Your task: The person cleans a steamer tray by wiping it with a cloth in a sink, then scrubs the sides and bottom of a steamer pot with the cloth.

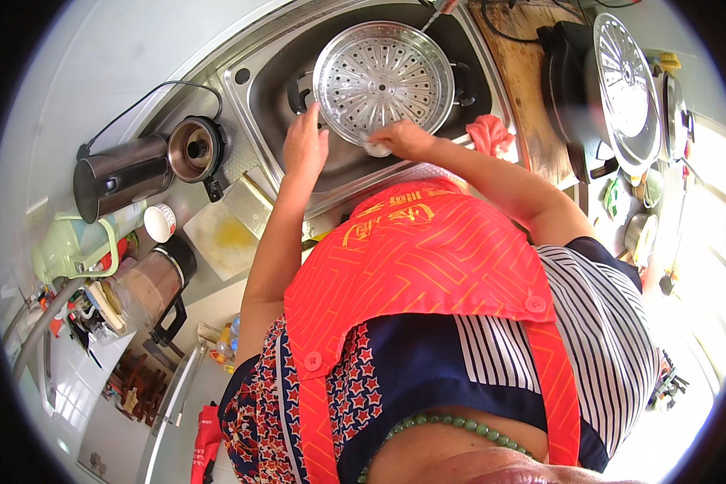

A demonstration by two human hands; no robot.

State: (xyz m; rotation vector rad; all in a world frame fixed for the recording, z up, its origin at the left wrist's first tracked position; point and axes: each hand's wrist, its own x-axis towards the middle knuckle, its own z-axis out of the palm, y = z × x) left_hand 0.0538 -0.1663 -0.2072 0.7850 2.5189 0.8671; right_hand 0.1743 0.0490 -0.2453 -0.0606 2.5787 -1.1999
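Observation:
A round aluminium or steel steamer pan (382, 88) with a perforated bottom sits in the sink, over or in a pot whose black side handles (464, 85) stick out left and right. My left hand (307, 145) grips its left rim, close to the left handle. With my right hand (406, 140) I press a whitish cloth or scrubber (375, 147) against the near rim; that hand is slightly blurred. Water runs in a thin stream from a faucet (446, 6) at the far right side of the pan.
A crumpled red cloth (490, 134) hangs at the sink's (272, 127) right edge. Left of the sink lie an electric kettle (121, 175), a metal-lined lid (195, 149) and a stained cutting board (224, 233). Another perforated steamer tray (628, 91) leans beside the wooden counter (514, 78).

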